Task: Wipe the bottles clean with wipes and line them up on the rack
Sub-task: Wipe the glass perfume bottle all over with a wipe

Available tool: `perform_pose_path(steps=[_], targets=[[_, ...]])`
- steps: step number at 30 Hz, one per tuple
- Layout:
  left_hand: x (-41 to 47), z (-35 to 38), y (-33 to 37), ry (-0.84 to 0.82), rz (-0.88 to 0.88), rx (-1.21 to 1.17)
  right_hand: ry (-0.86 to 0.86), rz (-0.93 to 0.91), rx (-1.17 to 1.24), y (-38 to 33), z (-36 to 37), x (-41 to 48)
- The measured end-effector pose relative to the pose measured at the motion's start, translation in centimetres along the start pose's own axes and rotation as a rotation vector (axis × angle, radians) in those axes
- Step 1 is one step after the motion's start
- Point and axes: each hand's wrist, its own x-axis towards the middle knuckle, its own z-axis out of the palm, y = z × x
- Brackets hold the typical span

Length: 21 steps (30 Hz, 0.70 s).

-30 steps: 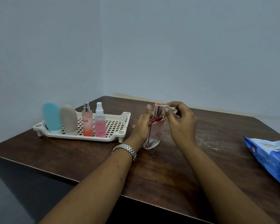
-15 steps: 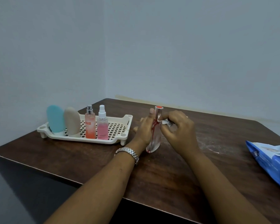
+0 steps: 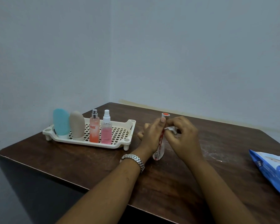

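Note:
A clear glass perfume bottle (image 3: 159, 151) with red markings and an orange-topped silver cap stands upright on the table. My left hand (image 3: 152, 136) grips it from the left, thumb near the cap. My right hand (image 3: 183, 136) pinches a small crumpled white wipe (image 3: 170, 128) against the bottle's upper right side. To the left, the cream rack (image 3: 120, 143) carries a blue tube (image 3: 61, 122), a beige tube (image 3: 77, 124), an orange spray bottle (image 3: 94, 128) and a pink spray bottle (image 3: 106, 129) in a row.
A blue pack of wipes (image 3: 273, 172) lies at the table's right edge. The dark wooden table (image 3: 87, 165) stands in a corner, with walls close behind and to the left. The rack's right half holds no bottles.
My right hand has slid the wipe down from the cap to the bottle's upper body. The bottle has turned edge-on to the camera, and the view has shifted slightly.

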Motion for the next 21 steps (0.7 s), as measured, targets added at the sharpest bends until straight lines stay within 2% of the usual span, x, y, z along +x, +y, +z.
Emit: perform_pose_path(steps=[5, 9, 14, 18, 21], targets=[[0.6, -0.4, -0.3, -0.008, 0.119, 0.105, -0.017, 0.142, 0.077, 0.9, -0.6, 0.1], [0.3, -0.3, -0.1, 0.075, 0.148, 0.186, -0.011, 0.263, 0.276, 0.7, -1.0, 0.1], [-0.1, 0.0, 0.6, 0.22, 0.147, 0.356, 0.07, 0.27, 0.308, 0.5, -1.0, 0.3], [-0.1, -0.4, 0.8, 0.167, 0.111, 0.37, 0.075, 0.319, 0.341, 0.9, -1.1, 0.4], [0.0, -0.9, 1.0, 0.19, 0.152, 0.446, 0.061, 0.309, 0.333, 0.8, -1.0, 0.3]])
